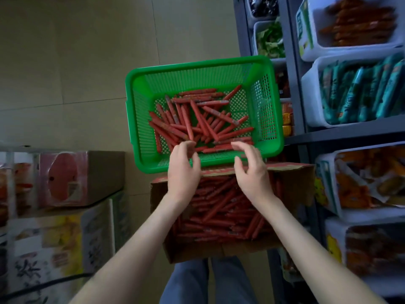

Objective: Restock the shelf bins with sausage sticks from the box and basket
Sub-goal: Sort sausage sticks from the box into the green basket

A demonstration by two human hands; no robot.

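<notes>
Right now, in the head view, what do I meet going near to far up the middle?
Blue trouser legs → open brown cardboard box of red sausage sticks → green plastic mesh basket with more sticks → beige tiled floor. The left hand and right hand straddle box and basket, so unplaced.

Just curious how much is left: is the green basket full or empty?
Neither: a loose layer of sticks covers the basket floor, walls bare above.
</notes>
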